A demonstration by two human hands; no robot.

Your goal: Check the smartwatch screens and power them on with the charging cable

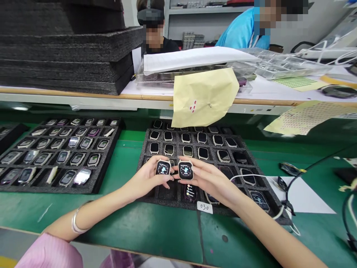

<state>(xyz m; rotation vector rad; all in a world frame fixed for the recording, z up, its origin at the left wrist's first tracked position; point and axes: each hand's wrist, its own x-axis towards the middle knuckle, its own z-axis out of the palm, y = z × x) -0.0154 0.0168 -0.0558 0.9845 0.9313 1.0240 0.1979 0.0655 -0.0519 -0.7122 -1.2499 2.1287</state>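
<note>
My left hand (152, 174) grips a smartwatch (163, 168) with a light frame and a lit dial. Close beside it, a second smartwatch (185, 170) with a similar lit dial is between the fingers of my right hand (209, 178). Both watch faces are turned up toward me, above a black foam tray (164, 199) holding rows of watch heads, most with dark screens. Just below my right hand, a purple-framed watch (190, 192) in the tray shows a lit menu list. A white label (204, 207) marked 030 sits at the tray's front edge.
Another foam tray (96, 178) of watches lies to the left on the green table (125, 227). Cables (290, 186) and white paper (309, 197) are at right. Stacked black foam (69, 56) stands on the shelf ahead, where yellow paper (205, 96) hangs down. Two people are beyond it.
</note>
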